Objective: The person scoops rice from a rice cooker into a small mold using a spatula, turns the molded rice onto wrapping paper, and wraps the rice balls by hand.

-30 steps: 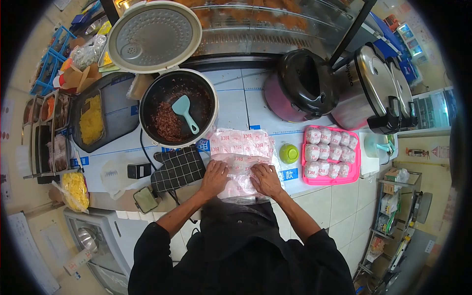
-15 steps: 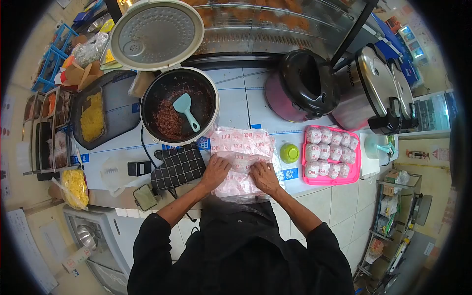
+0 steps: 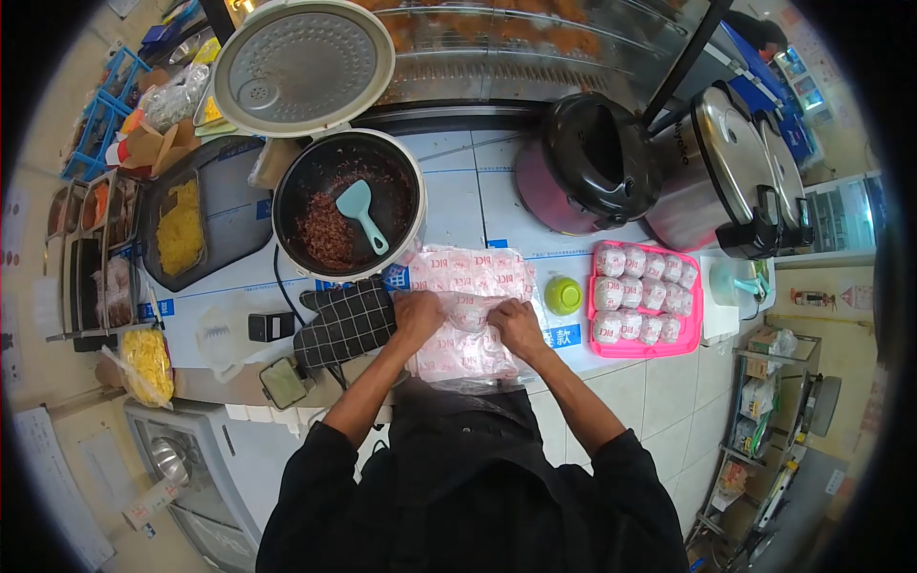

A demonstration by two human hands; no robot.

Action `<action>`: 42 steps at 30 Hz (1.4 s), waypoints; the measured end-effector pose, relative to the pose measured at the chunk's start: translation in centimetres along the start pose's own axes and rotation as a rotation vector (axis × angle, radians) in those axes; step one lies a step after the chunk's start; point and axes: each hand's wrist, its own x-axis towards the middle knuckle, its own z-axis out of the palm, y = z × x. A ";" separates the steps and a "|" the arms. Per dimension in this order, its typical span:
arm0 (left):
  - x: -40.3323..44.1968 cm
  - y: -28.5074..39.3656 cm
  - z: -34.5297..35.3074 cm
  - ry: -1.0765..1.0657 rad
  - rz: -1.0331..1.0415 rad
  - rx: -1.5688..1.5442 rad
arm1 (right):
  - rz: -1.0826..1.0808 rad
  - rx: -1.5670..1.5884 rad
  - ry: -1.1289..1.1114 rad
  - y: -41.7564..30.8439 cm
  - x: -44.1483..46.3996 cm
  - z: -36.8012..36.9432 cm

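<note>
Sheets of wrapping paper printed in red with "RICE" (image 3: 465, 265) lie stacked on the counter in front of me. The top wrapper (image 3: 469, 311) is folded over a rounded lump, whose contents are hidden. My left hand (image 3: 418, 318) pinches its left end and my right hand (image 3: 516, 327) its right end, fingers closed on both. Right of the stack is a small green cup (image 3: 563, 296). Farther right, a pink tray (image 3: 600, 350) holds rows of wrapped balls (image 3: 631, 292) in the same printed paper.
An open cooker (image 3: 417, 220) holds dark reddish rice (image 3: 327, 234) and a pale teal paddle (image 3: 357, 209). A checked oven mitt (image 3: 346, 323) lies left of my left hand. Behind stand a dark-lidded cooker (image 3: 592, 162) and a steel pot (image 3: 702, 177). A black tray (image 3: 234, 196) holds yellow food.
My hands have moved slightly up and apart to the wrapper's ends, fingers now curled in. The folded paper bulges more roundly between them.
</note>
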 end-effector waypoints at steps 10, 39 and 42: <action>1.6 1.4 0.8 0.272 0.257 0.127 | 0.582 0.441 -0.019 -0.6 2.5 -1.2; -4.4 2.0 4.4 0.534 0.389 -0.081 | 0.421 0.039 0.324 -5.8 0.6 3.0; -4.1 2.6 4.3 0.579 0.430 -0.122 | 0.526 0.137 0.459 -6.3 1.7 3.4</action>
